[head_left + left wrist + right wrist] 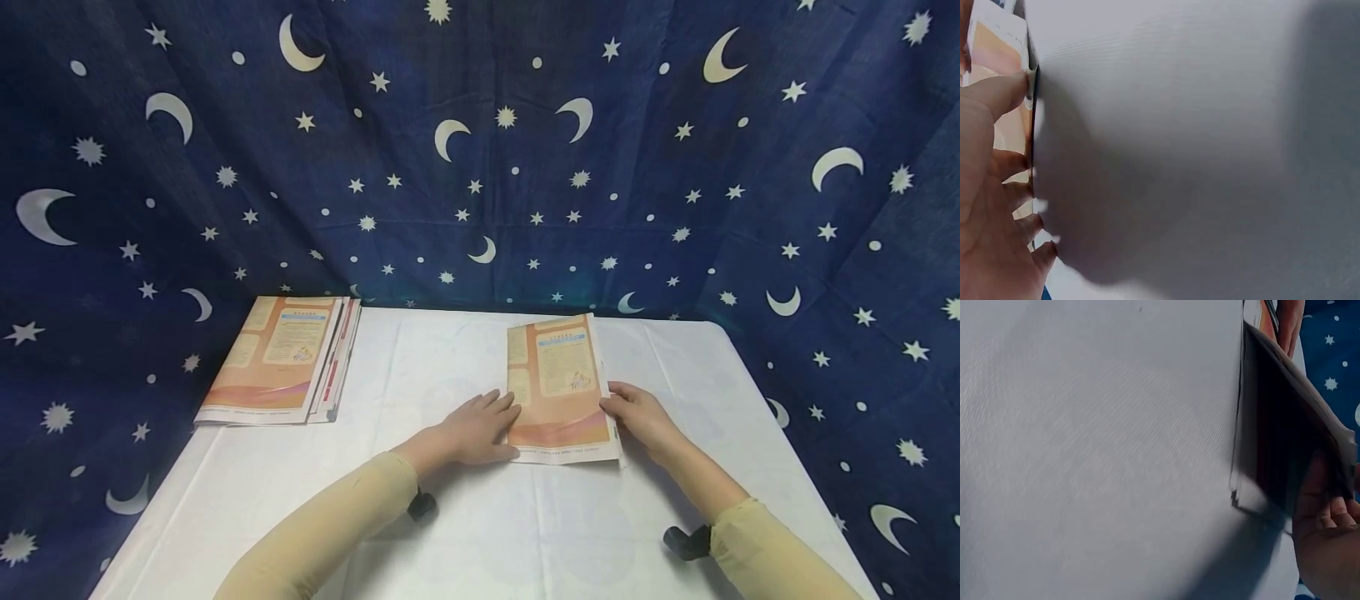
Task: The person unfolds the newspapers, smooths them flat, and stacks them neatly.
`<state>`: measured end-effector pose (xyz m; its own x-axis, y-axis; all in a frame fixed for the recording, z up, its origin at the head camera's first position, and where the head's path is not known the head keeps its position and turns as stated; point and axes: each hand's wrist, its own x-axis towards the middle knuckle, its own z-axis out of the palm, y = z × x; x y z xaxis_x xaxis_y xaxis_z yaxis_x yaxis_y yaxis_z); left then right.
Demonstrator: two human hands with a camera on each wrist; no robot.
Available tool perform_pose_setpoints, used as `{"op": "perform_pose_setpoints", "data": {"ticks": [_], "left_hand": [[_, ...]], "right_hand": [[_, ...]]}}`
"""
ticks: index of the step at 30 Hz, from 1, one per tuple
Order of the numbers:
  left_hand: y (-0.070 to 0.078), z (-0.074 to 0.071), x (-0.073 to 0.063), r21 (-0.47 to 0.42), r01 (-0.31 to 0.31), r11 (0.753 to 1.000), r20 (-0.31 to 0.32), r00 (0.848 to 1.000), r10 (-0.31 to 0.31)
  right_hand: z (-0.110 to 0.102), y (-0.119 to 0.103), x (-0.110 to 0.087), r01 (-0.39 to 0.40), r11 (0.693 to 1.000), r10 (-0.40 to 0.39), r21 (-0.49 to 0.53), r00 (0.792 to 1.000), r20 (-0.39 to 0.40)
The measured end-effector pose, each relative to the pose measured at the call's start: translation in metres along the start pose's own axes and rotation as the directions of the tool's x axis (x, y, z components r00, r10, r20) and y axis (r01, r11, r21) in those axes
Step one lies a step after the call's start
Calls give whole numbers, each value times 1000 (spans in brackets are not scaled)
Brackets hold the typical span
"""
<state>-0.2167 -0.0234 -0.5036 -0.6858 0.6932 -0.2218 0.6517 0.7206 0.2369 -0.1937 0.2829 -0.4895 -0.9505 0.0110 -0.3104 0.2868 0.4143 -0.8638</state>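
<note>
A folded newspaper (566,400) with an orange printed page lies on the white table in front of me. My left hand (480,429) rests along its left edge, fingers spread and fairly straight. In the left wrist view, the thumb and fingertips (1011,89) touch that edge. At the right side, my right hand (643,419) pinches the newspaper's loose edge between thumb and fingers. The right wrist view has the upper layers (1300,378) raised off the lower ones, leaving a dark gap, with the right hand (1329,540) at the lifted edge.
A stack of similar folded newspapers (273,358) lies at the table's back left, its right edges fanned out. White cloth covers the table (442,358). Behind it hangs a dark blue curtain (525,283) with moons and stars.
</note>
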Motion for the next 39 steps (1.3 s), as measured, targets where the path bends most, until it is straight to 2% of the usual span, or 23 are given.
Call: {"op": "perform_pose_setpoints", "data": {"ticks": [3,5,7,8,9,11,15,17,19,21,23,24,26,31,32,35,38,39], "left_hand": [[-1,-3,2,-68,1,998,-4,1000,-1],[-1,-6,2,-172,13,985,-4,1000,-14],[-1,-11,4,-321,16,947,-10,1000,-20],[0,-14,4,-407,15,913,-11,1000,-21],[0,-17,5,-490,15,872,-14,1000,-26],[1,-25,7,-635,9,773,-26,999,-33],[3,-41,9,-817,-9,576,-38,999,-39],[4,-48,9,-879,-19,476,-44,998,-43],[4,-56,7,-932,-29,361,-51,997,-52],[3,-61,3,-966,-37,257,-55,996,-63],[1,-67,-2,-985,-30,170,-46,995,-87],[0,-69,-4,-990,-20,142,-35,994,-103],[-5,-72,-8,-993,11,120,-6,990,-143],[-18,-76,-18,-987,83,140,43,963,-266],[-21,-76,-21,-987,89,135,47,957,-285],[-32,-76,-29,-988,91,122,46,944,-327],[-44,-74,-38,-990,89,108,45,934,-354],[-49,-74,-42,-990,86,113,41,935,-353]], "right_hand": [[3,-6,-2,74,997,-74,27,997,12],[6,-10,-4,117,991,-119,61,993,24],[8,-16,-6,140,984,-146,112,988,47],[11,-19,-7,134,979,-144,153,988,58],[13,-22,-8,132,974,-149,186,986,78],[18,-30,-9,116,959,-149,257,983,111],[31,-47,-10,127,921,-214,369,955,204],[39,-54,-10,150,902,-263,405,934,242],[46,-60,-9,182,886,-318,426,907,275],[54,-65,-8,202,877,-351,436,889,294],[60,-67,-8,210,879,-364,427,875,320],[63,-68,-8,206,885,-360,417,871,335],[69,-69,-8,194,896,-351,399,861,369],[76,-67,-5,184,916,-339,355,828,446],[76,-65,-4,182,920,-332,347,832,444],[71,-58,-1,178,936,-292,304,876,384],[60,-50,3,188,959,-241,213,934,262],[55,-47,4,193,966,-228,170,949,218]]}}
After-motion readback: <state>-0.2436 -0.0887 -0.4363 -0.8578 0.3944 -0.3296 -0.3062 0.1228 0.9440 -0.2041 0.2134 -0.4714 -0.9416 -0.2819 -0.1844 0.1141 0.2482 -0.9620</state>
